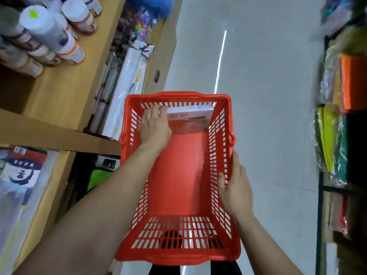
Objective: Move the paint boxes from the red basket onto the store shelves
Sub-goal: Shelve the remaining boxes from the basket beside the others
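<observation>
- One paint box (190,120) left in the red basket (178,171); it lies flat against the basket's far wall, and the rest of the basket bottom is bare.
- Left hand (155,126) is inside the basket at its far-left corner, palm down on the box's left end, fingers curled over the box's far edge, gripping it.
- Right hand (234,187) clamps the basket's right wall near the near end, thumb inside, fingers outside the rim.
- Basket is held up over the pale floor (268,96), long side pointing away from the person.
- Left of the basket: wooden shelf (59,92) with white-lidded tubs (45,30) toward its far end, and wrapped rolls (127,80) just beside the basket's far-left corner.
- Right of the basket, well apart: rack (333,135) of coloured sheets in plastic, blurred.
</observation>
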A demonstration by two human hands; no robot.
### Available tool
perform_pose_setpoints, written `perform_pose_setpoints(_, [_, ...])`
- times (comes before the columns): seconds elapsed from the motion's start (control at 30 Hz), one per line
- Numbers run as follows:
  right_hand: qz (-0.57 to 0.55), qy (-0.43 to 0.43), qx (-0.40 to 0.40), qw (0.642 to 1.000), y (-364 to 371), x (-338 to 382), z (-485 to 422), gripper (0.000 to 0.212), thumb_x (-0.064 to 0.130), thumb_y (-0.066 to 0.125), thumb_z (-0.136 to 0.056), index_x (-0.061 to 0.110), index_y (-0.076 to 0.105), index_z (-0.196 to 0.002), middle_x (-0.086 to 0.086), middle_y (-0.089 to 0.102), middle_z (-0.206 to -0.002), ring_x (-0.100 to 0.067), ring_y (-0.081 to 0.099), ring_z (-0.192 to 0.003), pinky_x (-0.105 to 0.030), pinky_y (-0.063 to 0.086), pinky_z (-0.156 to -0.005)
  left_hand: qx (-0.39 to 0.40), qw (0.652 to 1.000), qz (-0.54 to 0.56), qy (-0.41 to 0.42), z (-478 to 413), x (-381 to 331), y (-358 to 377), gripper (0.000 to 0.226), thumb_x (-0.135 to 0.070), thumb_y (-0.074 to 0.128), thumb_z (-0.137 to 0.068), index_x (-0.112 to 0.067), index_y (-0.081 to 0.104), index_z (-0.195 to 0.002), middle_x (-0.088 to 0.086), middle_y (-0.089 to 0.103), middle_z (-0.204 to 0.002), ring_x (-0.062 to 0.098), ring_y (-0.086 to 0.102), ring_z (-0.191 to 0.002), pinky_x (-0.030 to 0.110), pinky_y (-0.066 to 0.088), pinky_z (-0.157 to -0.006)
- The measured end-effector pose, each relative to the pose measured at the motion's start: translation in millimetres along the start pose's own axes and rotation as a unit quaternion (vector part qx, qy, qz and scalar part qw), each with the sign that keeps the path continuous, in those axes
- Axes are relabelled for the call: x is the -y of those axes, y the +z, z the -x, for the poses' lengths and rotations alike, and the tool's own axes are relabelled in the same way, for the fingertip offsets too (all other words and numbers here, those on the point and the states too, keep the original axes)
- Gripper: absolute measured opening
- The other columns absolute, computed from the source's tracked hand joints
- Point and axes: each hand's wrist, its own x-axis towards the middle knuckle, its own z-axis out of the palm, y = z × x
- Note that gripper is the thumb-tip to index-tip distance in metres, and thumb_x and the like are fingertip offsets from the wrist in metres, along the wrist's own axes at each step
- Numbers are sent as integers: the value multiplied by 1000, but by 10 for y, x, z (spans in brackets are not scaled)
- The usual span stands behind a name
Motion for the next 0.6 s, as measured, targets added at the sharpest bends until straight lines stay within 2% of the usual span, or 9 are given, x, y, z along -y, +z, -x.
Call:
perform_pose_setpoints(0.07, [-7, 7, -19, 1000, 17, -23, -10, 76, 25, 57, -98, 25, 17, -163, -13, 58, -138, -36, 61, -118, -47, 54, -89, -23, 999, -32, 5, -24, 25, 91, 56, -14, 72, -81, -15, 59, -136, 15, 57, -131, 37, 51, -121, 45, 39, -106])
perform_pose_setpoints(0.13, [-1, 4, -25, 1000, 20, -27, 3, 77, 27, 57, -98, 26, 17, -163, -12, 62, -136, -36, 64, -114, -47, 56, -85, -3, 999, -37, 25, 7, 53, 140, 41, -19, 74, -82, -19, 67, -123, 14, 58, -118, 37, 54, -109, 46, 44, -93])
perform_pose_setpoints(0.23, [6, 11, -13, 1000, 18, -18, 22, 79, 28, 57, -97, 28, 13, -162, -12, 64, -132, -36, 66, -110, -47, 57, -81, 41, 997, -29, 60, 163, 63, 135, 27, -28, 66, -93, -19, 69, -118, 9, 64, -115, 38, 63, -102, 45, 47, -84])
perform_pose_setpoints(0.37, [17, 15, 34, 999, -64, 18, 32, 84, 27, 56, -96, 28, 4, -163, -13, 62, -128, -36, 63, -110, -48, 56, -83, 7, 998, 26, 55, 501, 23, -159, 25, -38, 63, -94, -21, 69, -112, 5, 70, -104, 35, 67, -97, 42, 48, -76])
perform_pose_setpoints(0.47, [30, 21, 84, 996, -225, 138, 77, 87, 29, 58, -96, 20, 4, -164, -18, 53, -134, -39, 54, -119, -50, 51, -93, 15, 998, 64, -9, 896, 27, -558, 29, -48, 61, -94, -22, 70, -103, 6, 72, -97, 35, 68, -91, 39, 48, -68])
perform_pose_setpoints(0.53, [56, 13, 83, 995, -381, 282, 122, 81, 32, 61, -94, 11, 19, -161, -22, 47, -141, -42, 47, -125, -50, 46, -100, 14, 986, 132, -96, 1186, 60, -911, 27, -49, 68, -90, -22, 73, -96, 6, 74, -89, 33, 69, -84, 35, 46, -61])
perform_pose_setpoints(0.6, [58, -14, 78, 995, -570, 469, 205, 72, 33, 61, -94, 6, 34, -155, -23, 45, -146, -43, 44, -130, -49, 43, -106, 7, 961, 223, -163, 1528, 72, -1306, 22, -46, 75, -85, -24, 74, -87, -3, 76, -81, 23, 70, -76, 32, 48, -58])
